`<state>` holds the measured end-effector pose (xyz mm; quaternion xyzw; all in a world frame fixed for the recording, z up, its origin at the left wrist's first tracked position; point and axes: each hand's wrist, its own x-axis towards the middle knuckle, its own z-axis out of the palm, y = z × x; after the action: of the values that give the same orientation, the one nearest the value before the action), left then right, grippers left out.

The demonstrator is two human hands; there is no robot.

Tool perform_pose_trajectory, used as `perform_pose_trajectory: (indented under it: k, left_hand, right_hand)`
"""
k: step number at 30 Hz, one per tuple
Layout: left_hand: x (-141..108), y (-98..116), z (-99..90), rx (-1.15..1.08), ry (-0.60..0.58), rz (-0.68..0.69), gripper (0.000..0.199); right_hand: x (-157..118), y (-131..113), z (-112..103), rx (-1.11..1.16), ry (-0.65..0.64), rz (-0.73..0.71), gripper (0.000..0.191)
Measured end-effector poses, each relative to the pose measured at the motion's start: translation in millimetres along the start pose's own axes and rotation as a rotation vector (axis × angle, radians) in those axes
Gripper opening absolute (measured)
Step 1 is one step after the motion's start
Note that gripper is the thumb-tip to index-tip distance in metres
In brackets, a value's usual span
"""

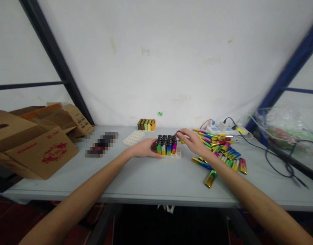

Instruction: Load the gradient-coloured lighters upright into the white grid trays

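Note:
Rows of shiny multicoloured lighters (168,145) with black tops stand upright in a white tray (177,155) on the table. My left hand (145,148) curves around the left side of these rows, fingers behind and thumb along the front. At the tray's right end, over its open slots, my right hand (190,139) pinches one lighter (182,140), mostly covered by the fingers. To the right lies a loose heap of lighters (224,146) in metallic colours, partly hidden behind my right forearm. One gold-green lighter (210,179) lies nearer the front edge.
A white slotted tray (134,137) lies left of centre, and a block of upright lighters (146,125) stands by the wall. Cardboard boxes (38,143) occupy the left end. At right are a power strip (222,128), black cables (267,154) and plastic film (284,126).

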<state>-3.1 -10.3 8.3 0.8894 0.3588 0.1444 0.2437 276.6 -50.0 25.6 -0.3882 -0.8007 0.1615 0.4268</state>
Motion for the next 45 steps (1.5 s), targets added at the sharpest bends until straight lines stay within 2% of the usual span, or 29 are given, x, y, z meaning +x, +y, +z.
perform_pose_trajectory:
  k: [3,6,10,14,21,27,33,37,40,42,45]
  left_hand:
    - [0,0,0.1,0.010,0.003,0.001,0.062]
    - [0,0,0.0,0.011,0.004,-0.007,0.064]
    - [0,0,-0.5,0.030,0.003,-0.021,0.064]
    - [0,1,-1.0,0.052,0.017,-0.011,0.063]
    - [1,-1,0.1,0.046,0.015,-0.008,0.064]
    - [0,0,-0.7,0.032,0.016,-0.017,0.065]
    - [0,0,-0.3,0.024,0.013,-0.009,0.064]
    - [0,0,-0.4,0.000,0.006,-0.017,0.068]
    - [-1,1,-1.0,-0.009,0.024,-0.018,0.069]
    - [-1,3,-1.6,-0.002,0.021,-0.017,0.067]
    - [-1,5,-2.4,0.020,-0.003,-0.017,0.063]
  right_hand:
    - [0,-5,-6,-0.163,-0.008,-0.085,0.043]
    - [-1,-9,-13,-0.235,-0.086,-0.068,0.045]
    - [-3,-8,-18,-0.159,-0.209,0.003,0.041]
    - [-5,-8,-18,-0.112,-0.267,0.042,0.033]
    - [-6,-17,-9,-0.097,-0.304,0.085,0.031]
    - [-7,-12,-1,-0.131,-0.328,0.035,0.031]
    - [-4,-8,-12,-0.278,-0.326,0.021,0.042]
    - [1,7,-29,-0.436,-0.285,0.057,0.051]
    - [1,28,-41,-0.593,-0.287,0.083,0.035]
    - [-1,42,-47,-0.662,-0.363,0.088,0.026]
    - [-6,59,-54,-0.785,-0.462,0.177,0.035]
